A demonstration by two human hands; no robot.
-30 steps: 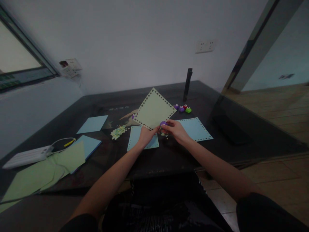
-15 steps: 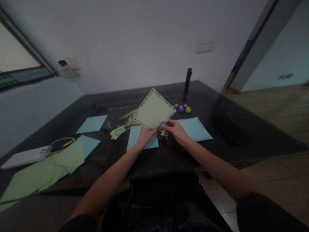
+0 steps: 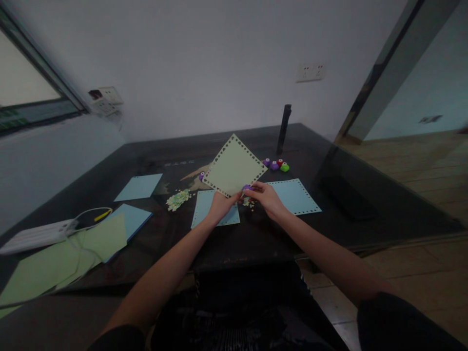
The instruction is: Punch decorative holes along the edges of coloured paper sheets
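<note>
My left hand (image 3: 220,207) grips the near corner of a pale green sheet of paper (image 3: 235,165), held tilted above the table. Small punched shapes run along the sheet's edges. A purple craft punch (image 3: 247,187) sits at its lower right edge, with my right hand (image 3: 268,199) closed around it. Below the hands are small cut-out bits (image 3: 249,202). A light blue sheet (image 3: 202,208) with a punched border lies partly under my left hand; another punched blue sheet (image 3: 295,196) lies beyond my right hand.
Several coloured punches (image 3: 275,165) stand behind the sheet, near an upright black object (image 3: 283,129). Paper bits (image 3: 178,200) are piled left of centre. Further left lie a blue sheet (image 3: 139,187), green sheets (image 3: 47,265) and a white power strip (image 3: 38,236) with a cable.
Both hands keep hold of the green sheet and the purple punch in nearly the same place. The view has shifted very slightly.
</note>
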